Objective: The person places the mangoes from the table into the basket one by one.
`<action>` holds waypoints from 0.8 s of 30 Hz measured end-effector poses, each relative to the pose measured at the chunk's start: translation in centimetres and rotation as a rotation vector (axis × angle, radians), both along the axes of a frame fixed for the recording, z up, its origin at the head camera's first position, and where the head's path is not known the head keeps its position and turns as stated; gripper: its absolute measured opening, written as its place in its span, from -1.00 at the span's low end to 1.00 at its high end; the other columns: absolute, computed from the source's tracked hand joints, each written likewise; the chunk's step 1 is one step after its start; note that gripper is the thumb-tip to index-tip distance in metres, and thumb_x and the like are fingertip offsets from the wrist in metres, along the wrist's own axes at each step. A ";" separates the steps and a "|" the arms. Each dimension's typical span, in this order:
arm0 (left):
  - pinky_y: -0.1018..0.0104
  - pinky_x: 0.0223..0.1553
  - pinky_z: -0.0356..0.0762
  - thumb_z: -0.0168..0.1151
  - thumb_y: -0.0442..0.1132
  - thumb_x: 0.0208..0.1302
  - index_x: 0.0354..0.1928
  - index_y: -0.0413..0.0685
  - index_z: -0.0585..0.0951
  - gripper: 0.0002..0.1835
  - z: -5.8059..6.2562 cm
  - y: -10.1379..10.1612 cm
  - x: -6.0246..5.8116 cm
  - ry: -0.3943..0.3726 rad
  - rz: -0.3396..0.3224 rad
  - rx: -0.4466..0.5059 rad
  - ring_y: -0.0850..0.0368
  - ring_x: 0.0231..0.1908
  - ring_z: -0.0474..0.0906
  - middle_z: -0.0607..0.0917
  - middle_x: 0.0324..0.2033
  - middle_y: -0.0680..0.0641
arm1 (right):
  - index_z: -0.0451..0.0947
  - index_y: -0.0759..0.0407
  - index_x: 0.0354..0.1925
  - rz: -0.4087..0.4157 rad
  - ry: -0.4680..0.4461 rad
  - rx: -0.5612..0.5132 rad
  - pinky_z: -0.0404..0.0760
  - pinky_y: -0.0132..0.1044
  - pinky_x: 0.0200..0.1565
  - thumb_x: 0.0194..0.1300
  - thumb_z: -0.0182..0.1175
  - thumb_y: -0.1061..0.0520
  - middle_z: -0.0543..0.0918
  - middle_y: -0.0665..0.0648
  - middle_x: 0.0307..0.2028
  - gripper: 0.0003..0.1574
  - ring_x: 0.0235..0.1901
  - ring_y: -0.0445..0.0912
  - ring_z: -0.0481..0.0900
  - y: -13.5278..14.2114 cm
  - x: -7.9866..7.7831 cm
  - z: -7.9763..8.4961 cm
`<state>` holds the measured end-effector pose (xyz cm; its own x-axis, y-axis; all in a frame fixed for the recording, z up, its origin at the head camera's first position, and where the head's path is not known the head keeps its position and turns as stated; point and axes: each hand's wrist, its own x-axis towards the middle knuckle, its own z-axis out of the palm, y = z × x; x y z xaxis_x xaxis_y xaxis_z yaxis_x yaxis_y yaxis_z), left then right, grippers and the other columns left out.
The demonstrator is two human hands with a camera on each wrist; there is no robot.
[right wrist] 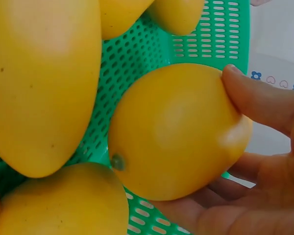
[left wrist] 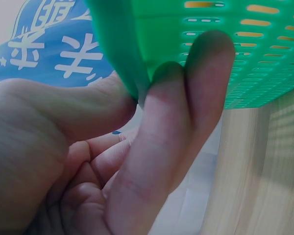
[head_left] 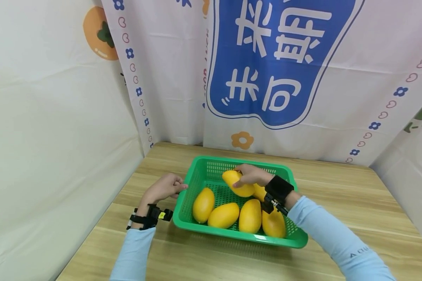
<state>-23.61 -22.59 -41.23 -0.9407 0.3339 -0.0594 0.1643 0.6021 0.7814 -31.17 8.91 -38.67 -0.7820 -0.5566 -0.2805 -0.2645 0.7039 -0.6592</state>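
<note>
A green perforated basket [head_left: 239, 233] stands on the wooden table with several yellow mangoes in it. My left hand [head_left: 166, 186] pinches its left rim between thumb and fingers; the left wrist view shows the thumb [left wrist: 98, 105] on one side of the rim and two fingers on the other. My right hand [head_left: 250, 175] grips a mango [right wrist: 179, 132] over the back of the basket, thumb on one side and fingers beneath. More mangoes [head_left: 203, 205] lie along the front, and another mango [head_left: 259, 192] is partly hidden behind the right hand.
The wooden table [head_left: 355, 203] reaches past the basket on both sides. Behind it hangs a white printed cloth with a blue panel [head_left: 267, 58]. A pale curtain [head_left: 56, 136] closes off the left side. Both wrists carry black straps with small devices.
</note>
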 end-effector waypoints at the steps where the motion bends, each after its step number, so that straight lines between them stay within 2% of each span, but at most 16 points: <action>1: -0.05 -0.27 0.70 0.14 -0.25 0.37 -0.60 -0.12 0.40 -0.66 0.0 0.0 0.0 -0.003 0.003 -0.002 -0.01 -0.57 0.52 0.29 -0.70 0.07 | 0.18 0.34 0.36 -0.002 -0.001 0.013 0.45 0.05 0.18 0.21 0.32 0.10 0.33 0.37 0.31 -0.13 0.16 0.17 0.39 -0.1 0.0 -0.1; 5: -0.05 -0.26 0.70 0.14 -0.26 0.38 -0.61 -0.11 0.40 -0.65 0.1 -0.1 0.0 -0.011 0.008 -0.010 -0.03 -0.56 0.52 0.29 -0.71 0.07 | 0.17 0.34 0.36 -0.011 -0.004 0.057 0.40 0.08 0.25 0.21 0.32 0.09 0.28 0.37 0.35 -0.11 0.24 0.19 0.32 -0.6 0.0 -0.7; 12: 0.09 -0.32 0.72 0.14 -0.25 0.38 -0.59 -0.14 0.45 -0.67 0.1 0.0 -0.1 -0.005 0.006 -0.024 -0.03 -0.56 0.54 0.31 -0.70 0.07 | 0.19 0.34 0.35 0.000 0.020 0.100 0.41 0.09 0.22 0.21 0.32 0.09 0.30 0.38 0.34 -0.13 0.23 0.21 0.32 -1.1 -0.1 -1.1; 15: 0.08 -0.30 0.72 0.14 -0.25 0.38 -0.57 -0.16 0.46 -0.68 0.1 0.0 -0.1 -0.005 0.006 -0.024 -0.06 -0.53 0.57 0.33 -0.69 0.05 | 0.20 0.35 0.35 0.021 0.035 0.132 0.42 0.09 0.21 0.21 0.32 0.07 0.32 0.38 0.32 -0.13 0.22 0.21 0.34 -1.2 -0.2 -1.4; 20: -0.03 -0.25 0.70 0.14 -0.25 0.38 -0.58 -0.14 0.47 -0.68 0.2 0.1 0.0 -0.021 0.023 -0.024 -0.12 -0.49 0.60 0.33 -0.70 0.05 | 0.21 0.33 0.34 0.017 0.032 0.148 0.34 0.10 0.28 0.21 0.32 0.06 0.33 0.35 0.33 -0.14 0.27 0.21 0.29 -1.4 -0.1 -1.8; 24: -0.01 -0.27 0.71 0.14 -0.26 0.37 -0.59 -0.14 0.45 -0.67 0.2 0.0 0.0 -0.018 0.021 -0.015 -0.11 -0.53 0.56 0.31 -0.71 0.06 | 0.27 0.34 0.31 0.024 0.058 0.162 0.40 0.08 0.23 0.23 0.30 0.10 0.38 0.35 0.29 -0.23 0.24 0.20 0.33 -1.6 0.0 -1.9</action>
<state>-23.59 -22.57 -41.04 -0.9462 0.3132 -0.0813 0.1377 0.6170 0.7748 -31.21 7.26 -40.57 -0.7866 -0.5265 -0.3225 -0.3171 0.7927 -0.5207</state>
